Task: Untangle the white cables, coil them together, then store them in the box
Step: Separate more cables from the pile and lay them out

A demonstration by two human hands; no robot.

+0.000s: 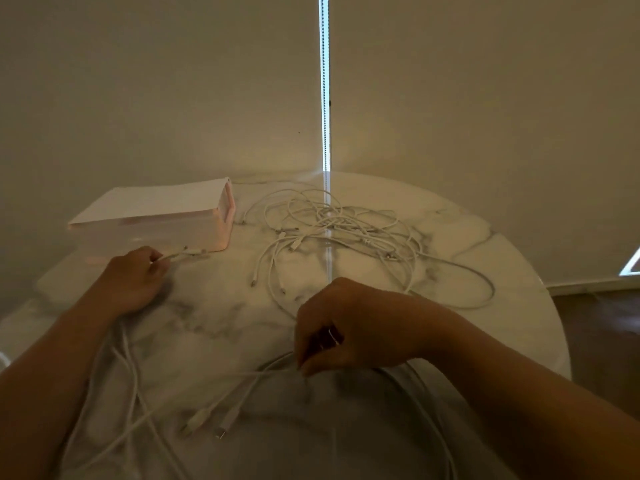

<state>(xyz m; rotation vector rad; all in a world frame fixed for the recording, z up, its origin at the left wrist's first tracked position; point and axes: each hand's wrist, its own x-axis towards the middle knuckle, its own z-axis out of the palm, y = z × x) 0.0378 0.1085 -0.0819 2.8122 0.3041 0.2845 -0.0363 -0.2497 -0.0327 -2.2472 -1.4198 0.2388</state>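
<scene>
My left hand [133, 278] pinches plug ends [187, 252] by the box [156, 220] at ten o'clock, my right hand [346, 327] grips loose strands [263, 372] at six, and a hard tug may tighten the white cables [346, 230] knotted at twelve.

The white cables lie in two groups. A loose tangle [332, 230] of thin looping strands spreads over the far middle of the desk [502, 244], with small plugs poking toward the near side and one long loop trailing right. The separated strands [131, 375] cross the near edge (blurred here), pinched by the left hand [135, 278] and the right hand [346, 327]. The box [156, 223], pale pinkish white and rectangular, sits just left of the tangle, a flat lid on top.
</scene>
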